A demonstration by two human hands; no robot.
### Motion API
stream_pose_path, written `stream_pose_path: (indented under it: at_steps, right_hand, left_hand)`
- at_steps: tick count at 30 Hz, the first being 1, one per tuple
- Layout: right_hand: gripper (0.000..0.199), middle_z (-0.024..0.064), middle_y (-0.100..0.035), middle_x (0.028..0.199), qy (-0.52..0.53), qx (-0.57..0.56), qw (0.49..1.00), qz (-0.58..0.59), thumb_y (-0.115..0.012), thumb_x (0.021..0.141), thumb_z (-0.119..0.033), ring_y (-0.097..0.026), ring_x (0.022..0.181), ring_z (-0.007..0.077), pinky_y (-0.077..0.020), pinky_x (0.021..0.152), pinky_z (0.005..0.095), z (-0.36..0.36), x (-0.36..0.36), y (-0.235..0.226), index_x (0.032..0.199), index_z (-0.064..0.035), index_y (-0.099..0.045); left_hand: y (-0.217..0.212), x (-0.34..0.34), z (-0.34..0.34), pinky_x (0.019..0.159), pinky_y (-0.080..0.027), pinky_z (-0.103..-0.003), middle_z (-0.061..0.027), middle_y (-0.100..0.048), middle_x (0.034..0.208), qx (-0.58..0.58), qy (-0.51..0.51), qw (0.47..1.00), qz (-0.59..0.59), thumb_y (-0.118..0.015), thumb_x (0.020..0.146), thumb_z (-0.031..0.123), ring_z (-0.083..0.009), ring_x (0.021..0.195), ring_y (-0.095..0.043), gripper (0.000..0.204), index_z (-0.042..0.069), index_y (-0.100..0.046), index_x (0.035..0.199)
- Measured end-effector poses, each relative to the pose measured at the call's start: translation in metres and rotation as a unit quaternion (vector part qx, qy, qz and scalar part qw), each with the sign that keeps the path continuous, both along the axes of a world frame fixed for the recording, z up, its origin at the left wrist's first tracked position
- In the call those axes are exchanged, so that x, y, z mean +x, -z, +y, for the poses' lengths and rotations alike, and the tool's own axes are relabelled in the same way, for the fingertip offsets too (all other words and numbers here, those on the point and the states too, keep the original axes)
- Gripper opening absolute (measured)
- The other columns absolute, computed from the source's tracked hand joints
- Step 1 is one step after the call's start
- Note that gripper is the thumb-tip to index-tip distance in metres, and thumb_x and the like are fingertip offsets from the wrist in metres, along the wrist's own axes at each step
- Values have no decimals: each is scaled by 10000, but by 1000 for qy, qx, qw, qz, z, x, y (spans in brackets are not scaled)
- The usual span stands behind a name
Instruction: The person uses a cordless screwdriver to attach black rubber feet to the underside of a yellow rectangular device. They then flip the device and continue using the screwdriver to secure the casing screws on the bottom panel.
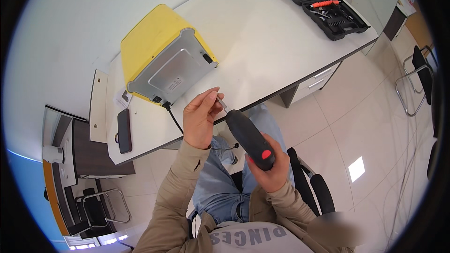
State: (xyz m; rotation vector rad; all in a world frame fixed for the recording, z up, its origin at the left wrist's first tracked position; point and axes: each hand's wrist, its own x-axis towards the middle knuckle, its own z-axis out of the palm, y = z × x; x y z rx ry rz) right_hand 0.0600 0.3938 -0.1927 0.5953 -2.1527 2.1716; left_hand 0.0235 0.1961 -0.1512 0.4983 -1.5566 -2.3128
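Observation:
My right hand (275, 169) is wrapped round the rear of a black cordless screwdriver (247, 133) with a red spot. The tool slants up and left toward my left hand. Between the thumb and fingers of my left hand (199, 118) is the metal bit (222, 104) at the tool's front end; the fingers partly hide its tip. Beyond my left hand a yellow machine (154, 35) stands on the white table (243, 33), its grey panel (180, 68) facing me. A black power cord (174, 118) runs from the panel's lower corner.
At the far right of the table lies an open black tool case (335, 18) with an orange flexible shaft (325, 3) and several bits. A phone (124, 131) lies near the left edge. A chair (417, 77) stands off to the right, and drawers (311, 84) sit under the table.

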Motion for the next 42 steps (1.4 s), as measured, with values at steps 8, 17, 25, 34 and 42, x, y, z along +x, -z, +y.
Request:
stream_pose_path:
  at_steps: [8, 17, 25, 34, 42]
  right_hand:
    - [574, 169, -690, 996, 11, -11, 1000, 4, -748, 713, 2, -686, 889, 207, -516, 809, 305, -2, -5, -1, 1239, 36, -522]
    - [525, 108, -677, 897, 12, -23, 999, -37, -737, 746, -17, -656, 805, 149, -512, 757, 276, -4, -9, 2, 1225, 13, -524]
    - [510, 147, -671, 935, 42, -27, 999, -15, -730, 783, -60, -674, 801, 256, -525, 694, 324, -27, -35, 4, 1242, -15, -513]
    - [501, 196, -650, 994, 42, 7, 998, 37, -732, 775, -70, -664, 828, 352, -526, 697, 370, -36, -65, -10, 1224, -16, -517]
    - [493, 201, -646, 995, 38, 10, 999, 32, -730, 766, -58, -660, 841, 361, -523, 706, 375, -39, -73, -11, 1211, -12, -523]
  left_hand:
    - [-1, -5, -7, 733, -525, -251, -56, -672, 979, 171, 78, 982, -4, -634, 937, 185, -68, 777, -616, 138, 58, -643, 990]
    - [-2, -11, -5, 733, -517, -244, -26, -651, 1007, 202, 73, 976, -47, -635, 938, 214, -57, 755, -579, 166, 75, -622, 1027]
    - [0, -50, -1, 672, -463, -206, 33, -629, 1004, 246, 62, 967, -30, -593, 959, 200, -39, 685, -497, 131, 88, -596, 1028]
    - [10, -76, -19, 517, -390, -158, 51, -649, 969, 299, 74, 951, -12, -557, 974, 176, -19, 599, -460, 93, 91, -591, 985]
    - [8, -83, -18, 513, -386, -168, 50, -658, 931, 305, 54, 951, -9, -558, 974, 189, -19, 588, -463, 101, 102, -605, 993]
